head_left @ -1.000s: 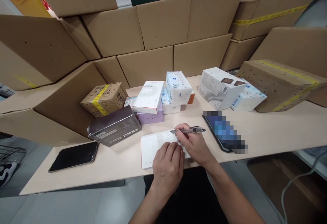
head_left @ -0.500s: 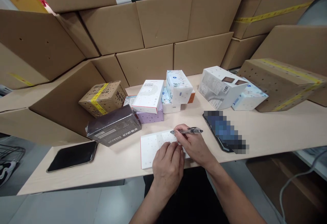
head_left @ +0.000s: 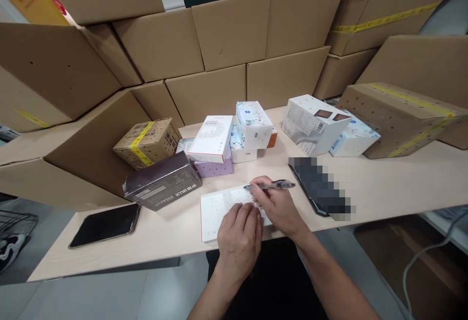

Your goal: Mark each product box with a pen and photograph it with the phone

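Observation:
A flat white box with small speckled marks and a red left edge lies near the table's front edge. My left hand rests on its lower right part, fingers laid side by side and slightly bent. Between the thumb and fingers of my right hand is a pen with a clear barrel and dark parts. The pen slants, its tip at the box's upper surface near the far edge. My hands cover the right part of the box, and any writing is too small to read.
Beyond the hands stand a white power bank box, a dark box, a blue-and-white package and a larger white box. Phones lie at left and right. Stacked cartons line the back.
The pen's rear end has swung slightly right and down while its tip stays near the same spot. The phone screen on the right has gone dark. My left hand is almost still.

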The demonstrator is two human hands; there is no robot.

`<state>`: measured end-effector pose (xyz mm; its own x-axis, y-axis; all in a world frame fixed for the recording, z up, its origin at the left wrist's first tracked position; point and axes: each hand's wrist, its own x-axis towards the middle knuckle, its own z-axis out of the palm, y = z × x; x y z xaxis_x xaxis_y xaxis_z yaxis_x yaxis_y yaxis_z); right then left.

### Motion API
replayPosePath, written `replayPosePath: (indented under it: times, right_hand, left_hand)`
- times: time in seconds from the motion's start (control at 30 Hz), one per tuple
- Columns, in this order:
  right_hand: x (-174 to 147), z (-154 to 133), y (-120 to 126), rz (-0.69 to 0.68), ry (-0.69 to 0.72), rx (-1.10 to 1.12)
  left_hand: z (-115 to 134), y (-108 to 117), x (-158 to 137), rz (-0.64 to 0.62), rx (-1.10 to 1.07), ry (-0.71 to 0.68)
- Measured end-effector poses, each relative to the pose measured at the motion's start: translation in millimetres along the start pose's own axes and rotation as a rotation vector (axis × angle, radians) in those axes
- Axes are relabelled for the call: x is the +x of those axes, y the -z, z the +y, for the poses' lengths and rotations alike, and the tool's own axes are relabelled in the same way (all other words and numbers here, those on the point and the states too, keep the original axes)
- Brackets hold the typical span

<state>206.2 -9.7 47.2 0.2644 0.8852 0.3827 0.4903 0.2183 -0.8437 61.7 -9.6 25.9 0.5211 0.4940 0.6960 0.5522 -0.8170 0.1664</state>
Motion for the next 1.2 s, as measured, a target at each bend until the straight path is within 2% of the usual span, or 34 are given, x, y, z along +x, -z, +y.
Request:
replayPosePath:
  times: [0.1,0.17,0.2,0.3,0.4,0.53,0.7,0.77,0.9,0.97,1.03,1.13,1.2]
  right_hand:
    - [-8,12,5,0.193,-0.05,0.031]
    - [-14,21,15,0.311,-0.004,-0.049]
    - [-16,25,21,0.311,0.05,-0.133]
    - [-22,32,41,0.134,0.168,-0.5]
    - [-23,31,51,-0.04,0.15,-0.846]
    - [-17,29,47,-0.133,0.157,-1.077]
    - [-15,34,45,-0.135,0.16,-1.114]
    - [-23,34,51,-0.051,0.125,-1.12]
    - [-47,39,67,0.256,-0.136,-1.167]
    - [-58,47,73,0.311,-0.264,-1.169]
    - [-64,58,77,0.297,-0.331,-1.119]
    - [-65,73,78,0.298,-0.34,-1.005]
    - [-64,78,76,0.367,-0.299,-0.941]
  left_hand:
    - [-1,1,-1,-0.017,-0.012,-0.006]
    - [-2,1,0,-0.032,-0.012,-0.011]
    - [-2,1,0,-0.038,-0.011,-0.013]
    - [-5,1,1,-0.042,-0.012,-0.019]
    - [-8,0,2,-0.031,-0.016,-0.01]
    - [-9,-2,2,-0.014,-0.006,0.015]
    - [-9,-3,1,-0.018,0.002,0.015]
    - [-8,-2,1,-0.02,0.001,0.007]
    - [-8,-2,3,-0.002,0.005,0.004]
    - [-8,-3,3,0.004,0.012,0.003]
    - [-8,-3,3,0.005,0.017,-0.001]
    - [-8,-5,2,0.002,0.019,-0.01]
    - [-7,-5,2,-0.001,0.018,-0.016]
